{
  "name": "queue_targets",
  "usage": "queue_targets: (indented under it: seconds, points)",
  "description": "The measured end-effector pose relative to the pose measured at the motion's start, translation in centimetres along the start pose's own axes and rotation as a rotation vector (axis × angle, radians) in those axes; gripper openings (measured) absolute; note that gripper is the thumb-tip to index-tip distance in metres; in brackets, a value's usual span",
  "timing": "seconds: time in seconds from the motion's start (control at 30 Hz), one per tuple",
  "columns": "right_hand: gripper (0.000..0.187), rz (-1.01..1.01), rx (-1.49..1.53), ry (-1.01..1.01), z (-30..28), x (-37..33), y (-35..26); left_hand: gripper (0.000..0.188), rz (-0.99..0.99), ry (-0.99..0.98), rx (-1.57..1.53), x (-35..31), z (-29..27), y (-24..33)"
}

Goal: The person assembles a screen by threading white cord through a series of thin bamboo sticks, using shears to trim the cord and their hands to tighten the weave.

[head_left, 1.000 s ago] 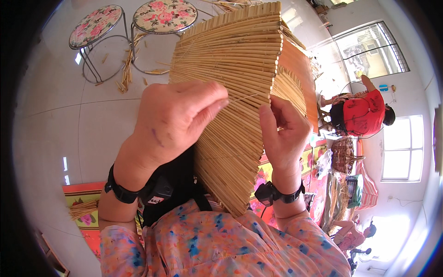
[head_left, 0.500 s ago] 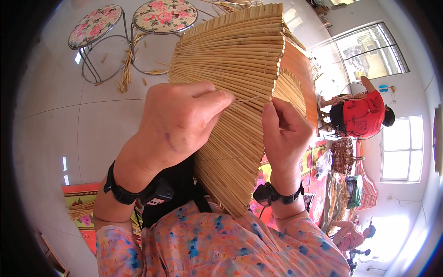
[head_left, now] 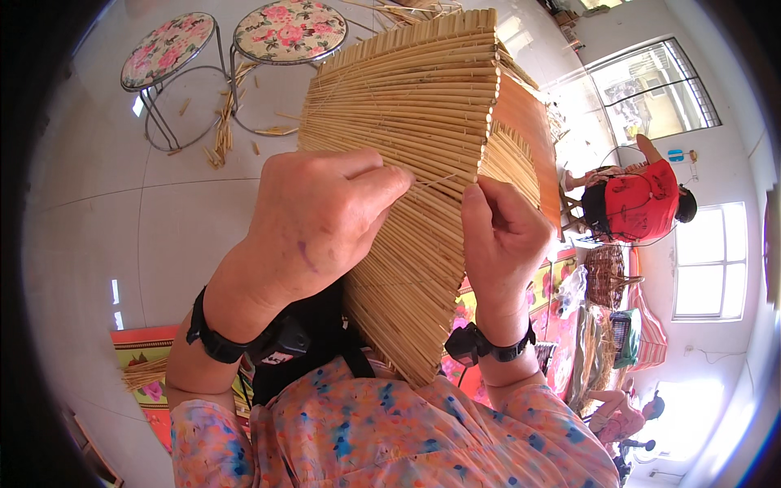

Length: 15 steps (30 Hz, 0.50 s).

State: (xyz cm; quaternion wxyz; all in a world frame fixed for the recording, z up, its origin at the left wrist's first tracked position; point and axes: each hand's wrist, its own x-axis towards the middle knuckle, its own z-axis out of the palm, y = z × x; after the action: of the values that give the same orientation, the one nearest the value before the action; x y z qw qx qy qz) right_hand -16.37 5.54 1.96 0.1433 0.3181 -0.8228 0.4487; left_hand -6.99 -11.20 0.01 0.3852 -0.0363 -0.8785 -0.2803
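Observation:
A stiff mat of straw-coloured stalks (head_left: 399,102), bound side by side, slants up from my lap, its cut stalk ends along the right edge. A thin pale thread (head_left: 439,180) runs over its face between my hands. My left hand (head_left: 321,220) is closed in a pinch above the mat, on the thread's left end; the fingertips are partly hidden. At the right edge, my right hand (head_left: 508,232) pinches the mat's border with thumb and forefinger, where the thread ends. Whether it also grips the thread I cannot tell.
Two round stools with floral seats (head_left: 290,31) stand at the far left, with loose stalk pieces (head_left: 222,134) on the floor. An orange-brown board (head_left: 525,106) lies behind the mat. At right are a person in red (head_left: 643,199), a wicker basket (head_left: 604,276) and another person (head_left: 614,411).
My left hand has shifted very slightly toward me, and the thread's left end with it. Both pinches stay closed, and the mat is nearly still.

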Motion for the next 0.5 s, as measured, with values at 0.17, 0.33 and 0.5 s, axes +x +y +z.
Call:
queue_targets:
  seconds: [0.17, 0.33, 0.5]
  points:
    - [0.008, 0.015, 0.025, 0.001, 0.05, -0.02, 0.15, 0.017, 0.002, 0.017, -0.012, 0.05, 0.11, 0.0]
    - [0.008, 0.007, 0.012, 0.01, 0.07, 0.0, 0.06, 0.016, 0.002, 0.01, -0.002, 0.06, 0.08, 0.02]
    - [0.008, -0.016, -0.013, 0.017, 0.11, 0.01, 0.13, 0.017, 0.005, -0.013, 0.029, 0.06, -0.1, 0.15]
